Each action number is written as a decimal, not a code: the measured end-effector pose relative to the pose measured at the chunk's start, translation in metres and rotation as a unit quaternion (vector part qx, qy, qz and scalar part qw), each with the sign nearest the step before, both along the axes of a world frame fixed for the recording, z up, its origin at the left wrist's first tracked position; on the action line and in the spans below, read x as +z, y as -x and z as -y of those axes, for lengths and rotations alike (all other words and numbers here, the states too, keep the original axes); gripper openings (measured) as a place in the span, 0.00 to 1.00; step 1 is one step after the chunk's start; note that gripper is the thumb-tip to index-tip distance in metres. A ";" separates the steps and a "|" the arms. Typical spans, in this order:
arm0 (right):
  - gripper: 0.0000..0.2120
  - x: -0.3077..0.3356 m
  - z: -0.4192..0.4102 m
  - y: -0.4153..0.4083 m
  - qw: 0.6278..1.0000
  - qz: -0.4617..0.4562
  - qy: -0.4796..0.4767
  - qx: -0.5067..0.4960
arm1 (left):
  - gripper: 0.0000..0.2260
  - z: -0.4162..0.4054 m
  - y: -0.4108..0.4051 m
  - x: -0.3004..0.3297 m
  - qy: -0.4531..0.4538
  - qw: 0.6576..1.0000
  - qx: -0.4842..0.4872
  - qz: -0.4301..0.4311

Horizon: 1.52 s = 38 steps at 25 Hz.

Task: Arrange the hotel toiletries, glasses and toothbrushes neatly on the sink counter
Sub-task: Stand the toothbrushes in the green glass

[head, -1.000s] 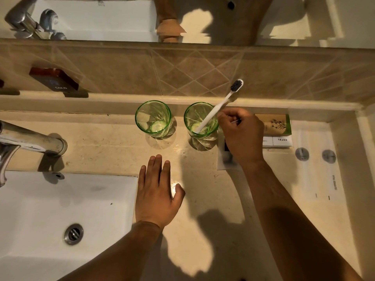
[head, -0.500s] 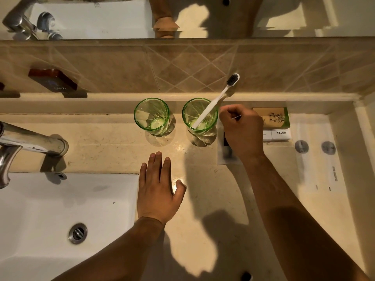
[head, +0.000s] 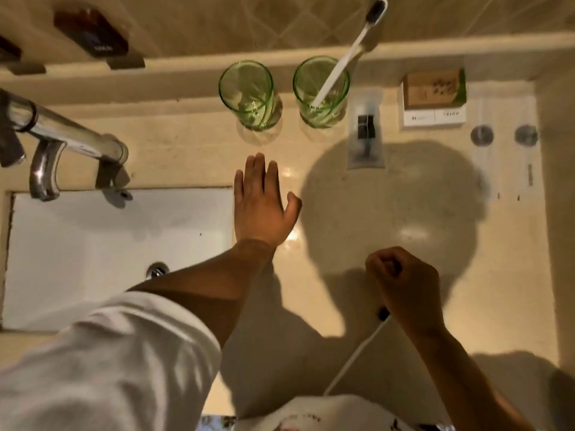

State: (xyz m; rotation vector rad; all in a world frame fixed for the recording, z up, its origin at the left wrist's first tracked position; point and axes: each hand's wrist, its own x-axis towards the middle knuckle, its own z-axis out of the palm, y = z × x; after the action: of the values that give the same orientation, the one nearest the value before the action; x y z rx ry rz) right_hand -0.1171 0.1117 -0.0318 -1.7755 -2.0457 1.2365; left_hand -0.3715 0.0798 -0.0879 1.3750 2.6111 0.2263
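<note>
Two green glasses stand side by side by the back ledge, the left glass empty and the right glass holding a white toothbrush with black bristles that leans up to the right. A second white toothbrush lies near the counter's front edge. Its black head rests right at the heel of my right hand, which is curled into a fist just above it. My left hand lies flat on the counter in front of the glasses, fingers apart, holding nothing.
A clear packet with a dark item lies right of the glasses. Beside it stands a brown soap box, then two flat wrapped packets. The faucet and white basin fill the left. A dark bottle sits on the ledge.
My right hand has left the toothbrush in the right glass and drawn back to the front of the counter, closing over the second toothbrush's head. The view has tilted down.
</note>
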 end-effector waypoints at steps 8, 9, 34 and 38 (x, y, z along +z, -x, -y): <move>0.20 0.017 0.092 -0.040 0.983 0.167 0.076 -0.012 | 0.30 0.002 0.002 -0.002 -0.031 0.999 -0.006 0.006; 0.20 0.016 0.099 -0.041 0.980 0.177 0.089 -0.003 | 0.30 0.001 0.002 -0.001 -0.032 0.999 -0.007 0.009; 0.09 0.078 -0.077 0.137 0.979 -0.169 -0.013 -0.114 | 0.31 0.000 0.007 0.003 -0.012 1.000 -0.005 0.020; 0.07 0.098 -0.110 0.189 0.967 -0.231 -0.079 -0.072 | 0.32 -0.001 0.006 0.001 -0.009 1.000 0.006 0.028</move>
State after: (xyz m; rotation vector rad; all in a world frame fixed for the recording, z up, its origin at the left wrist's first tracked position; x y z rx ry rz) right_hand -0.3057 0.2214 0.0667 -1.3749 -1.6693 1.2589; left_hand -0.3773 0.0808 -0.0865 1.3388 2.5788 0.2856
